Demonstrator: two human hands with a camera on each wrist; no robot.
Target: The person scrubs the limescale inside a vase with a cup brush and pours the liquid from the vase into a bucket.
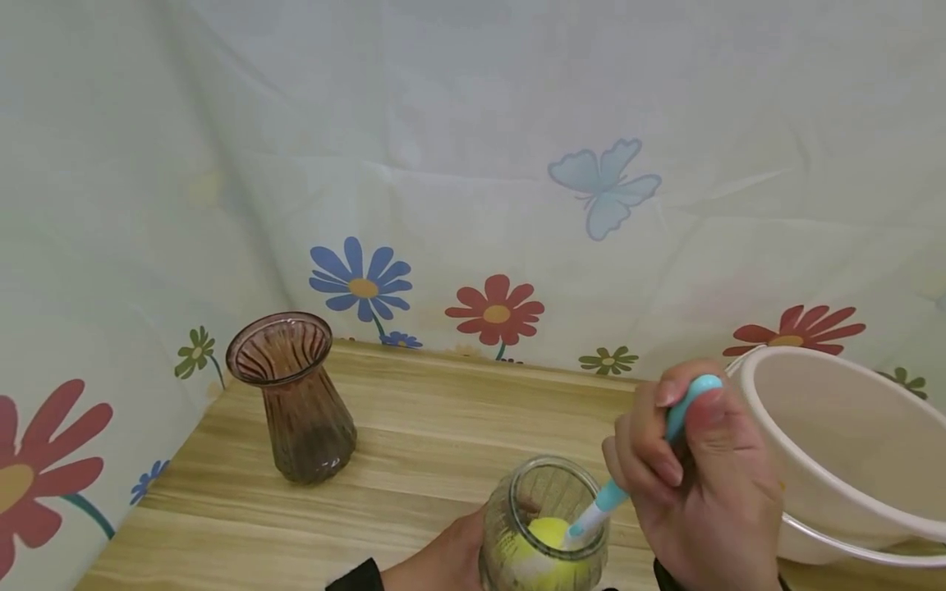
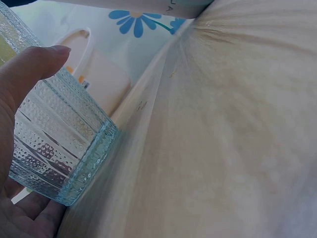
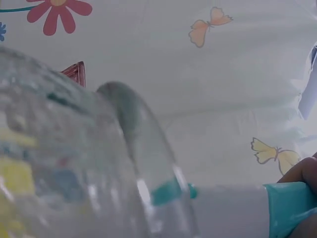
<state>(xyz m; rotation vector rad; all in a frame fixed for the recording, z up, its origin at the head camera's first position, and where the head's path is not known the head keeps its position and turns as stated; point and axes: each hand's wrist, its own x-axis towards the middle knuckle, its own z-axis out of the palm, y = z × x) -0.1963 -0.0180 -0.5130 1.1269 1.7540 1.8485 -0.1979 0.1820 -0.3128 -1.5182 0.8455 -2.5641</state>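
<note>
Glass jar (image 2: 54, 134) held in the left grip (image 1: 451, 550); the right grip (image 1: 702, 476) clasps a turquoise-handled brush (image 1: 610, 496), its yellow head (image 1: 550, 532) inside; a bucket (image 1: 850, 427) stands right of that grip.

Unit comprises a left hand (image 1: 447, 552) and a right hand (image 1: 709, 484), both ungloved. Fingers (image 1: 641, 439) carry short, plain nails (image 1: 669, 473). A black band (image 1: 357, 577) crosses the left wrist; black material (image 1: 664, 578) edges the right wrist, sleeve or strap indeterminable
</note>
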